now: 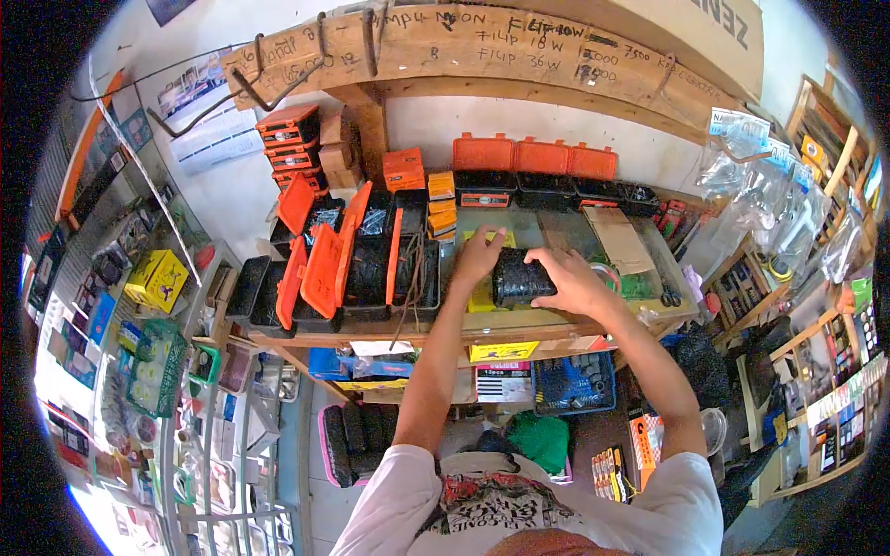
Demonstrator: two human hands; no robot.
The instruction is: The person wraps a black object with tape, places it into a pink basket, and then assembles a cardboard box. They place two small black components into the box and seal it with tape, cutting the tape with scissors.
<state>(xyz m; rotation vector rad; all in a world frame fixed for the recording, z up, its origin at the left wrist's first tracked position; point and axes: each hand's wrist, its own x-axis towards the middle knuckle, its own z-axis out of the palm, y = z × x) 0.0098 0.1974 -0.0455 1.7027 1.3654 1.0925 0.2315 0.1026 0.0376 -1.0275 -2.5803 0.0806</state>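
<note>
On the glass-topped counter [565, 232] is a small black box or bin [522, 278] with a shiny, dark surface; its contents, if any, cannot be made out. My right hand [567, 278] grips it from the right, with thumb and fingers spread across its ends. Just left of the box, my left hand [480, 256] rests with its fingers stretched forward, apparently holding nothing. A bright yellow flat piece [481, 298] lies beneath and beside the box, partly hidden by it and my left forearm.
Black bins with orange lids [324, 269] crowd the counter's left, some holding screws or nails. Open orange-lidded boxes [514, 185] line the back. Small orange cartons [441, 204] stand between. Cardboard [619, 239], a tape roll [605, 276] and scissors [669, 295] lie right. A wooden beam [482, 56] with hooks hangs above.
</note>
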